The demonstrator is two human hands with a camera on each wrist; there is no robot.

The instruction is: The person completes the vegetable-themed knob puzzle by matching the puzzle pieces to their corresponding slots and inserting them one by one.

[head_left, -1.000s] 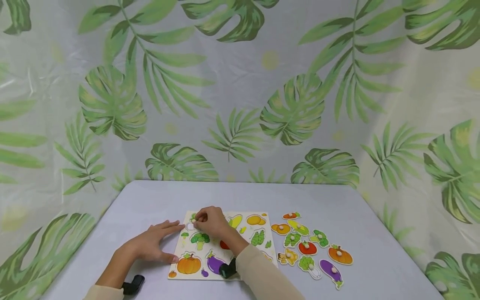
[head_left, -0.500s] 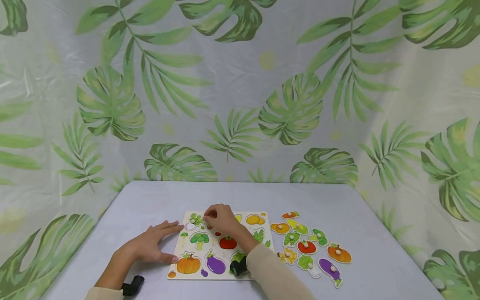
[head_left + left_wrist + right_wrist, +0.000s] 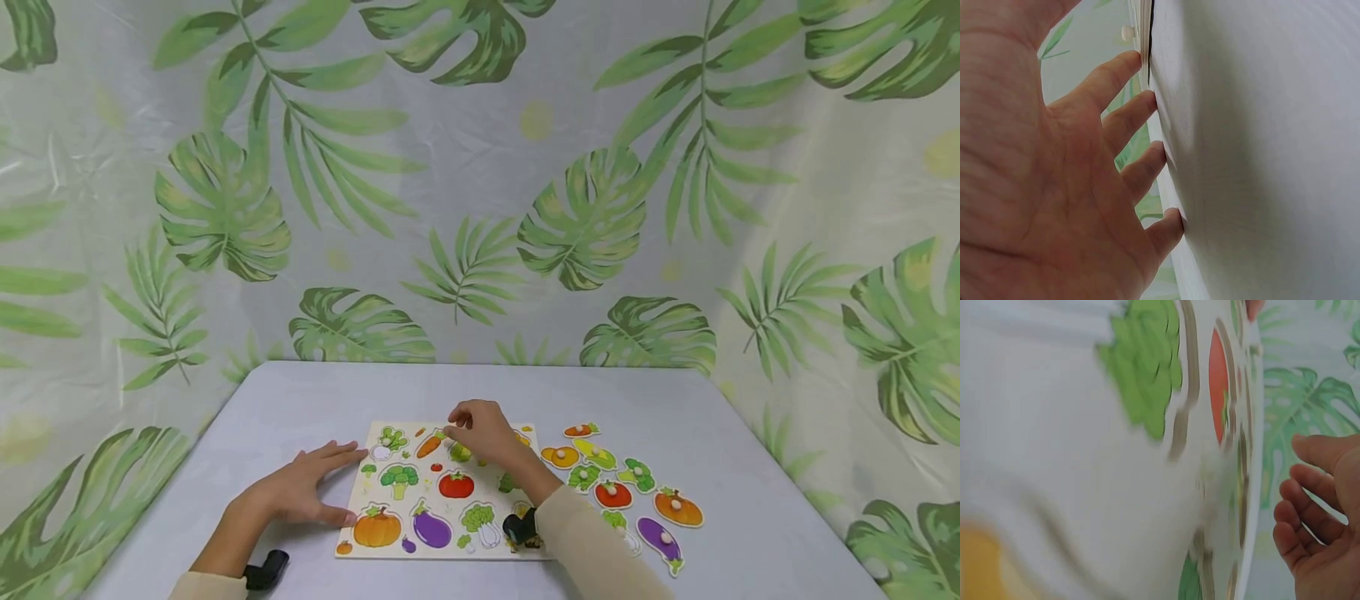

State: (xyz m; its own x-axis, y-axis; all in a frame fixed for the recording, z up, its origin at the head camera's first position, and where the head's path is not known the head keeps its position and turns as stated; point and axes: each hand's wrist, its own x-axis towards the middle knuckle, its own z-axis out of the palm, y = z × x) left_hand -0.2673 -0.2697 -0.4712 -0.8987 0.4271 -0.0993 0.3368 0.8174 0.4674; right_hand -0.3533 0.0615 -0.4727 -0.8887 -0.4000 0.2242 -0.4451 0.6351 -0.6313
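A pale wooden vegetable puzzle board [image 3: 442, 550] lies on the table. My left hand [image 3: 307, 486] spreads its fingers at the board's left edge, thumb at the lower corner. In the left wrist view, its fingertips [image 3: 1147, 99] rest on the white tabletop and one touches the board's side. Over the board's far right part hovers my right hand [image 3: 487, 433], its fingers loosely bent and holding nothing, as the right wrist view shows. A knobbed radish piece [image 3: 387, 443] sits in the board's far left corner. Painted carrot [image 3: 430, 444] and tomato [image 3: 456, 485] recesses show beside it.
Right of the board lie several loose knobbed pieces, among them a tomato [image 3: 613, 495], an eggplant [image 3: 660, 542], a pumpkin [image 3: 679, 507], a small carrot [image 3: 582, 430] and a broccoli [image 3: 637, 475]. My right sleeve [image 3: 592, 542] partly covers a bok choy piece [image 3: 624, 533]. A leaf-printed curtain surrounds the table.
My right hand has left the radish piece at the board's far left corner and moved right across the board, uncovering the carrot and tomato pictures. The left hand stays put.
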